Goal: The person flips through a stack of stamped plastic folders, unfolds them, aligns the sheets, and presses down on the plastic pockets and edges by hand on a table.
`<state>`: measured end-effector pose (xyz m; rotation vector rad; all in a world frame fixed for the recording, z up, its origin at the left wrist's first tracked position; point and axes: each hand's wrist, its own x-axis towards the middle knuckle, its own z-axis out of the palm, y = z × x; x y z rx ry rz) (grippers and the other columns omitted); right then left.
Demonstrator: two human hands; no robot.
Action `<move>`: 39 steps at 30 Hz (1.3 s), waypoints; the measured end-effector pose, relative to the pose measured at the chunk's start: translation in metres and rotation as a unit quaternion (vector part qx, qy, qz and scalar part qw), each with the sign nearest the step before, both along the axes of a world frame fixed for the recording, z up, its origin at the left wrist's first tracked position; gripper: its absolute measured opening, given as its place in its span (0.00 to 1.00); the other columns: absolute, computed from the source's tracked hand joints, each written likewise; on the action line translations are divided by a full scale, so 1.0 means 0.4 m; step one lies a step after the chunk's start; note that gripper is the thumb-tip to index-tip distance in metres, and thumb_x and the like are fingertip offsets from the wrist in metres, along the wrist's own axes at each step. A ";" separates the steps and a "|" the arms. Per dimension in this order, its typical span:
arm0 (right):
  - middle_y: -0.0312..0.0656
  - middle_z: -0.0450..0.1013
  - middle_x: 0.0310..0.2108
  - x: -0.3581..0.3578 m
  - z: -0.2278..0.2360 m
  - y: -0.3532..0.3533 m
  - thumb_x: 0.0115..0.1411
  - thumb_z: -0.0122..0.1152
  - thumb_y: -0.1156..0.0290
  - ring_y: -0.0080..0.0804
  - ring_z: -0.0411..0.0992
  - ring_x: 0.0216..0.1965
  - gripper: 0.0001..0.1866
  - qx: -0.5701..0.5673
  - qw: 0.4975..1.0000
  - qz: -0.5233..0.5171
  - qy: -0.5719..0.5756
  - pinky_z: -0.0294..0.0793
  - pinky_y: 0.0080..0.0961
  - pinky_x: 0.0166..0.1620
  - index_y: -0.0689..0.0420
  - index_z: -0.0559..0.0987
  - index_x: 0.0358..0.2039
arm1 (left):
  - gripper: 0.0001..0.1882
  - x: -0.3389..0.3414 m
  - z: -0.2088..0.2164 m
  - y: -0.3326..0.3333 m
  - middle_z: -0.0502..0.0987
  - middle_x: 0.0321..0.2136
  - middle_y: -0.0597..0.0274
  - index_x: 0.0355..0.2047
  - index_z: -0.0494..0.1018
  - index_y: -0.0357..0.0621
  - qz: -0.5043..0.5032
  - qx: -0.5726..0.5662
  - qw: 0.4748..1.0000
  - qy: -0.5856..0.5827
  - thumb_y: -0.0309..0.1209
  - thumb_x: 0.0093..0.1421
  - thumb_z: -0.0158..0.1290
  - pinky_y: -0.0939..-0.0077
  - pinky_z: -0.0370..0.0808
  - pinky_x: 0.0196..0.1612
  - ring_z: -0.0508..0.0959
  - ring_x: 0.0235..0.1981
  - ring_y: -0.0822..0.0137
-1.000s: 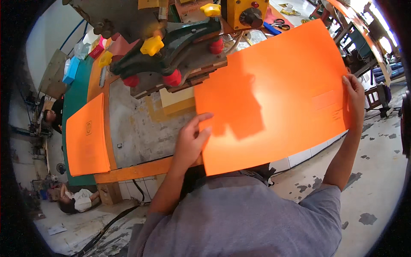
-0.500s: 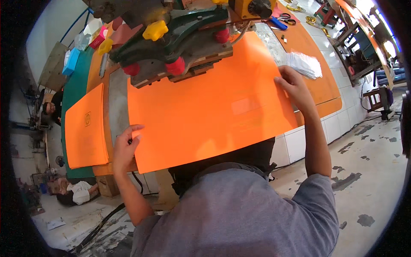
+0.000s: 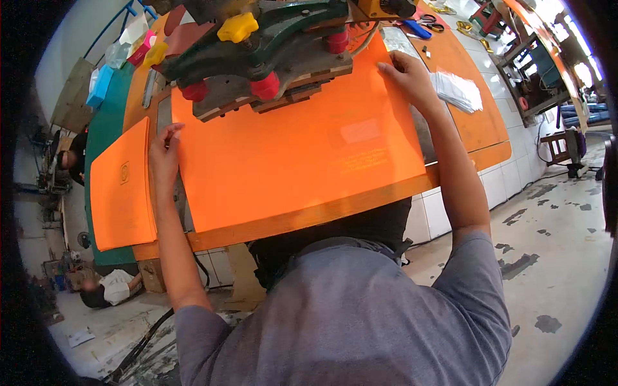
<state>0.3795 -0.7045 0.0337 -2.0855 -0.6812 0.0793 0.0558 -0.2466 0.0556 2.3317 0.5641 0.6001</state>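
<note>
A large orange sheet (image 3: 290, 167) lies flat on the table, its far part running beneath a dark green press head (image 3: 270, 48). A pale rectangle and faint print mark its right half. My left hand (image 3: 166, 151) has its fingers curled at the sheet's left edge, close to a stack of orange printed sheets (image 3: 122, 199). Farther away, my right hand (image 3: 411, 76) grips the right edge, thumb on top and the fingers partly hidden. The press plate hangs over the middle of the sheet and hides what is under it.
Yellow star knobs (image 3: 237, 27) and red stoppers (image 3: 265, 86) stick out from the press. White plastic bags (image 3: 458, 91) lie on the orange tabletop (image 3: 476, 132) at right, with scissors (image 3: 432, 24) farther back. A blue box (image 3: 101, 85) stands far left. Two people are at left.
Both hands have moved away from my body, carrying the orange sheet farther under the press. Its near edge, which overhung the table, now rests behind the table's front edge.
</note>
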 end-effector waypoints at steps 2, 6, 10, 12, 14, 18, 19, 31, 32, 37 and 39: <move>0.43 0.77 0.28 0.005 -0.017 0.014 0.65 0.68 0.59 0.28 0.73 0.30 0.18 0.014 1.000 -0.020 -0.004 0.72 0.32 0.36 0.63 0.81 0.41 | 0.11 0.008 -0.028 0.018 0.80 0.38 0.63 0.49 0.83 0.44 0.009 0.076 0.996 -0.040 0.29 0.74 0.51 0.70 0.73 0.41 0.78 0.39 0.66; 0.40 0.76 0.27 -0.007 -0.050 0.025 0.65 0.69 0.60 0.27 0.73 0.30 0.17 0.094 0.995 0.014 -0.014 0.74 0.29 0.37 0.61 0.81 0.46 | 0.12 -0.009 -0.048 0.042 0.79 0.42 0.58 0.50 0.81 0.44 -0.010 0.190 0.979 -0.072 0.26 0.74 0.49 0.66 0.75 0.44 0.79 0.43 0.61; 0.37 0.75 0.26 -0.072 0.022 -0.003 0.65 0.70 0.61 0.25 0.73 0.30 0.21 0.060 0.996 0.054 0.039 0.74 0.27 0.38 0.59 0.80 0.53 | 0.13 -0.038 -0.012 -0.008 0.78 0.41 0.55 0.53 0.79 0.43 0.075 0.174 0.980 0.058 0.26 0.72 0.51 0.64 0.76 0.48 0.79 0.45 0.58; 0.38 0.75 0.26 -0.123 0.062 -0.023 0.64 0.70 0.63 0.24 0.73 0.31 0.24 0.011 0.996 0.053 0.074 0.74 0.27 0.38 0.58 0.77 0.57 | 0.14 -0.079 -0.012 -0.041 0.78 0.46 0.52 0.55 0.78 0.42 0.125 0.367 0.919 0.070 0.26 0.71 0.53 0.62 0.76 0.52 0.79 0.49 0.54; 0.39 0.74 0.26 -0.182 0.098 -0.056 0.64 0.70 0.65 0.25 0.72 0.30 0.27 -0.038 0.995 0.019 0.093 0.73 0.28 0.37 0.57 0.74 0.61 | 0.16 -0.063 0.046 -0.223 0.78 0.53 0.51 0.57 0.77 0.41 0.031 0.206 0.978 0.025 0.31 0.71 0.55 0.57 0.75 0.58 0.78 0.54 0.50; 0.42 0.69 0.26 -0.275 0.104 -0.059 0.63 0.68 0.70 0.33 0.69 0.28 0.33 -0.087 0.993 0.014 0.081 0.71 0.33 0.35 0.50 0.68 0.67 | 0.24 -0.048 0.035 -0.451 0.72 0.65 0.53 0.64 0.72 0.43 -0.208 0.128 0.964 0.106 0.38 0.72 0.53 0.51 0.64 0.70 0.70 0.67 0.49; 0.43 0.69 0.26 -0.300 0.121 -0.062 0.63 0.67 0.70 0.34 0.69 0.29 0.33 -0.117 0.988 0.007 0.103 0.71 0.34 0.36 0.49 0.68 0.68 | 0.26 -0.023 0.035 -0.498 0.68 0.69 0.53 0.67 0.69 0.44 -0.246 0.134 0.953 0.114 0.37 0.71 0.54 0.50 0.59 0.73 0.65 0.71 0.50; 0.49 0.76 0.39 -0.369 0.048 -0.073 0.64 0.65 0.70 0.47 0.77 0.38 0.21 -0.098 0.992 0.011 -0.079 0.76 0.43 0.43 0.49 0.78 0.59 | 0.38 0.084 -0.043 -0.532 0.50 0.78 0.62 0.77 0.53 0.51 -0.315 0.220 0.904 0.189 0.51 0.73 0.46 0.41 0.45 0.77 0.50 0.78 0.52; 0.48 0.74 0.39 -0.370 0.044 -0.070 0.64 0.65 0.71 0.47 0.75 0.38 0.21 -0.124 0.985 -0.019 -0.119 0.76 0.41 0.42 0.50 0.79 0.58 | 0.38 0.084 -0.042 -0.527 0.50 0.78 0.62 0.77 0.53 0.51 -0.318 0.218 0.903 0.190 0.52 0.73 0.45 0.42 0.45 0.77 0.50 0.78 0.52; 0.46 0.72 0.39 -0.403 0.040 -0.022 0.64 0.65 0.68 0.48 0.76 0.41 0.20 -0.159 0.968 -0.067 -0.181 0.77 0.43 0.43 0.47 0.79 0.58 | 0.37 0.083 -0.061 -0.531 0.53 0.78 0.62 0.77 0.55 0.51 -0.308 0.226 0.909 0.164 0.53 0.73 0.45 0.43 0.45 0.77 0.52 0.78 0.53; 0.45 0.72 0.38 -0.425 0.047 0.017 0.66 0.63 0.65 0.47 0.75 0.42 0.21 -0.180 0.978 0.027 -0.099 0.78 0.44 0.42 0.46 0.78 0.60 | 0.37 0.082 -0.060 -0.533 0.54 0.77 0.62 0.76 0.56 0.50 -0.304 0.230 0.911 0.157 0.53 0.73 0.45 0.43 0.46 0.77 0.52 0.78 0.53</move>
